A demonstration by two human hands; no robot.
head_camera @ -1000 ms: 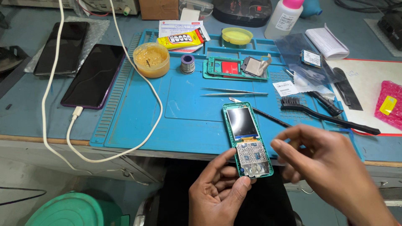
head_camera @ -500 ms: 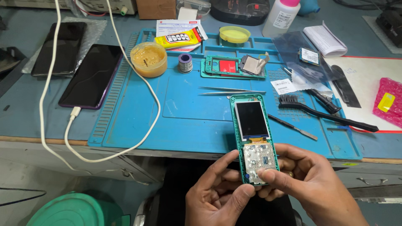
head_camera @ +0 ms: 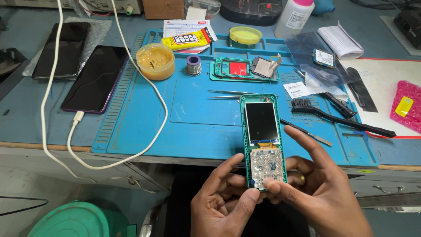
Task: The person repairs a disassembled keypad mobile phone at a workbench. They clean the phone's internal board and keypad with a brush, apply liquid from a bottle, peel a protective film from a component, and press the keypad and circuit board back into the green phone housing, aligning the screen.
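Both hands hold a stripped keypad phone (head_camera: pixel 263 141) upright over the near edge of the counter (head_camera: pixel 26 127), its small dark screen above a bare keypad board in a green frame. The left hand (head_camera: pixel 226 199) is closed around the lower left edge, thumb up along the side; the right hand (head_camera: pixel 318 186) grips the bottom right, its thumb pressed on the lower board, forefinger raised free. It looks like an inspection or seating step, and any further move would call for light, even pressure on the exposed board. Behind lies a blue repair mat (head_camera: pixel 197 114) carrying tweezers (head_camera: pixel 228 93), a brush (head_camera: pixel 337 115), a tub of flux (head_camera: pixel 155 60) and a green phone frame (head_camera: pixel 237 70); two smartphones (head_camera: pixel 79 70) rest at the left, one on a white cable (head_camera: pixel 144 87)
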